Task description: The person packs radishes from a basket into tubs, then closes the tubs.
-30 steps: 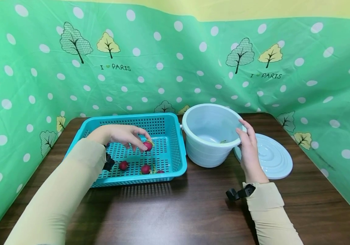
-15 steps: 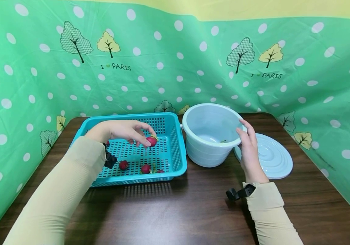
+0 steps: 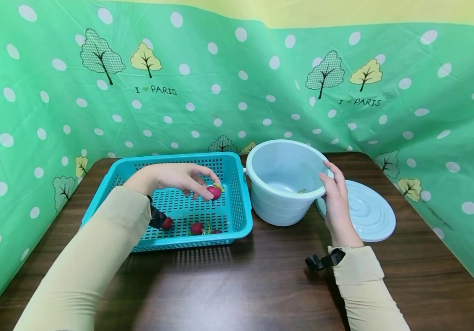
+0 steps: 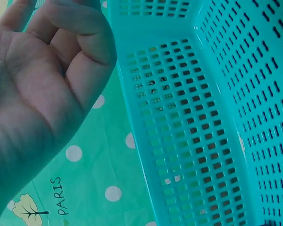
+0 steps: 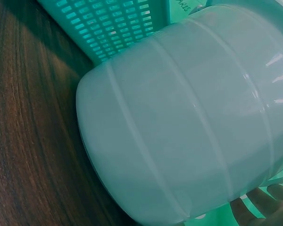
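My left hand [image 3: 175, 177] pinches a red radish [image 3: 214, 192] with a bit of green stem between thumb and fingertips, above the right part of a turquoise perforated basket [image 3: 243, 202]. In the left wrist view the palm [image 4: 28, 94] shows but the radish does not. On the right, my right hand [image 3: 337, 209] grips the rim of a pale blue bucket [image 3: 280, 209], thumb inside. A green stem tip [image 3: 302, 191] shows within the bucket; most of its floor is hidden by the front wall. Inside the basket lie a few radishes [image 3: 197, 228], one partly behind the wrist camera.
A pale blue round lid [image 3: 371, 209] lies on the dark wooden table [image 3: 237, 294], right of the bucket and partly behind my right hand. Bucket and basket stand close side by side. A green dotted cloth [image 3: 241, 82] hangs behind and at both sides.
My left hand has lifted slightly and moved right with the radish, toward the basket's right wall. The right hand and bucket have stayed in place.
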A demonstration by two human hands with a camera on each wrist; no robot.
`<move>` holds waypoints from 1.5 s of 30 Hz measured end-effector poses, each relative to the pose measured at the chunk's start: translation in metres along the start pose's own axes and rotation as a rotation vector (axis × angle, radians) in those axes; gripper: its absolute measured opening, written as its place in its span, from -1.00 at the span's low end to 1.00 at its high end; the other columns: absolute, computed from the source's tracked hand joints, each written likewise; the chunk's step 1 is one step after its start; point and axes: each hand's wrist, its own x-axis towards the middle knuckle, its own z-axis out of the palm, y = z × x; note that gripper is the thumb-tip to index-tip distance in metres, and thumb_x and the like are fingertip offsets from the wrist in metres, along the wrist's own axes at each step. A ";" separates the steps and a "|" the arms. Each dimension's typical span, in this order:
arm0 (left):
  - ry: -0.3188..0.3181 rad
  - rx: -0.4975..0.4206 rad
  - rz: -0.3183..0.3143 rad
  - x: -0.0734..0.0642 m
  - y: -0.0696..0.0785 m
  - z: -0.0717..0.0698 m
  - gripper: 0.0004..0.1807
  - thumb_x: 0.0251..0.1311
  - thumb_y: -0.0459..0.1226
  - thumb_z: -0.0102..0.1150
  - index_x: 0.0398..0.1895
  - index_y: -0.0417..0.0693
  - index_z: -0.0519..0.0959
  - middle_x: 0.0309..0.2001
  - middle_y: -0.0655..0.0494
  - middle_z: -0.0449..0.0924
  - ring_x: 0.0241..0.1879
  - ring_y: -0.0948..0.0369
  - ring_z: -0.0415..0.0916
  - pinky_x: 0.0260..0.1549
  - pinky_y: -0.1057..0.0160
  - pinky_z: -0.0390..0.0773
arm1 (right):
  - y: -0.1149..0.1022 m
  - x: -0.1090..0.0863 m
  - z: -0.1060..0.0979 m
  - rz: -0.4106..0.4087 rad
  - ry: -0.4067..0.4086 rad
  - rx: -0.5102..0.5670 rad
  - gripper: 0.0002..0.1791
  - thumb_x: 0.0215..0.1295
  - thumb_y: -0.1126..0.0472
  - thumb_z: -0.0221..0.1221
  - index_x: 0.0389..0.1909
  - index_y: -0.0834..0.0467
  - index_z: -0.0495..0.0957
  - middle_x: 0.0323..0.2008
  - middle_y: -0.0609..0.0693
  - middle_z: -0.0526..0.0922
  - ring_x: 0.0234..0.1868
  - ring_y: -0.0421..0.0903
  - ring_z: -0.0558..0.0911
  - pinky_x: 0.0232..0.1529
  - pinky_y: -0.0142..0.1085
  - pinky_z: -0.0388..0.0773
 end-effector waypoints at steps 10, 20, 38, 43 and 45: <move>-0.011 0.000 0.036 0.005 0.003 0.004 -0.60 0.29 -0.12 0.27 0.18 0.13 0.51 -0.24 0.03 0.67 -0.31 0.08 0.52 -0.29 0.23 0.49 | 0.000 0.000 -0.001 0.007 -0.001 0.004 -0.47 0.51 0.04 -0.08 0.46 -0.08 0.21 0.46 -0.01 0.17 0.31 -0.06 0.30 0.21 -0.20 0.22; -0.021 -0.002 0.049 0.006 0.010 0.004 -0.61 0.29 -0.11 0.26 0.16 0.13 0.52 -0.21 -0.03 0.65 -0.29 0.10 0.52 -0.26 0.20 0.51 | -0.001 -0.001 0.000 0.011 -0.001 0.000 -0.47 0.51 0.04 -0.08 0.46 -0.08 0.21 0.47 -0.01 0.16 0.32 -0.06 0.30 0.24 -0.18 0.21; -0.031 0.003 0.077 0.014 0.016 0.009 -0.64 0.30 -0.16 0.25 0.15 0.11 0.53 -0.28 0.05 0.68 -0.33 0.14 0.51 -0.31 0.21 0.48 | -0.001 -0.001 0.000 0.012 0.002 0.009 -0.46 0.51 0.05 -0.09 0.47 -0.06 0.20 0.47 -0.04 0.16 0.27 -0.11 0.31 0.18 -0.25 0.23; -0.032 0.009 0.085 0.015 0.018 0.010 -0.65 0.30 -0.15 0.25 0.14 0.12 0.53 -0.28 0.05 0.68 -0.33 0.13 0.52 -0.32 0.24 0.48 | -0.001 -0.001 0.000 0.011 -0.001 0.003 -0.46 0.51 0.05 -0.09 0.47 -0.05 0.21 0.46 -0.03 0.17 0.27 -0.10 0.31 0.19 -0.23 0.23; -0.030 0.013 0.084 0.015 0.019 0.011 -0.64 0.30 -0.15 0.25 0.14 0.12 0.52 -0.28 0.06 0.68 -0.33 0.13 0.52 -0.32 0.24 0.48 | -0.001 -0.001 0.000 0.009 0.000 0.002 -0.47 0.51 0.05 -0.09 0.47 -0.06 0.21 0.45 -0.02 0.17 0.28 -0.08 0.31 0.19 -0.23 0.23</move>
